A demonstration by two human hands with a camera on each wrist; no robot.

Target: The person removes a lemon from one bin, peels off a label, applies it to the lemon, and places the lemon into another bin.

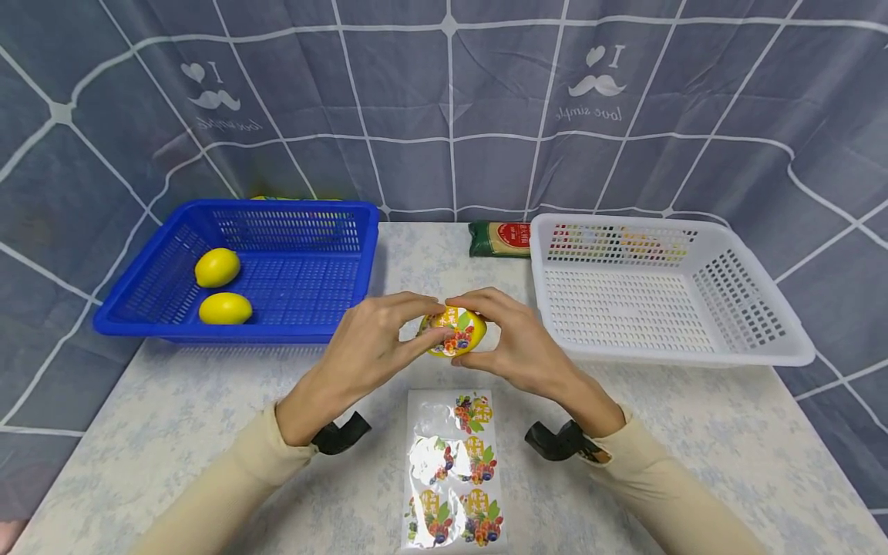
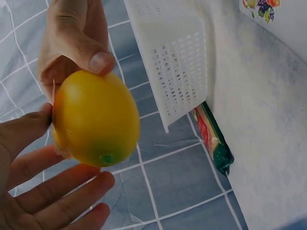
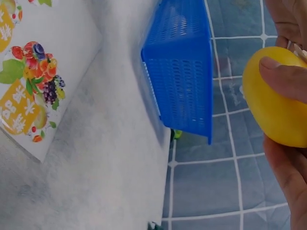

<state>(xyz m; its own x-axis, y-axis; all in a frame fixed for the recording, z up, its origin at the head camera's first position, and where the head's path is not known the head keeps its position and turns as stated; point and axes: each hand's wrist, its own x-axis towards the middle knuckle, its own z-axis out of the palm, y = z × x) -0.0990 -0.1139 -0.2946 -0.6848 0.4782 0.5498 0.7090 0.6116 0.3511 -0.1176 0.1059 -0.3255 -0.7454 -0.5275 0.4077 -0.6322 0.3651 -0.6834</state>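
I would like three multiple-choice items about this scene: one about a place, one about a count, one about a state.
1. Where does the sticker sheet lie?
A. in the white basket
B. on the table before the hands
C. in the blue basket

2. How many lemons lie in the blue basket?
A. two
B. three
C. none

3. What is in the white basket?
A. one lemon
B. stickers
C. nothing visible

Answers: 1 B, it lies flat near the wrists; 2 A, two yellow lemons at its left side; 3 C, only its bare floor shows.
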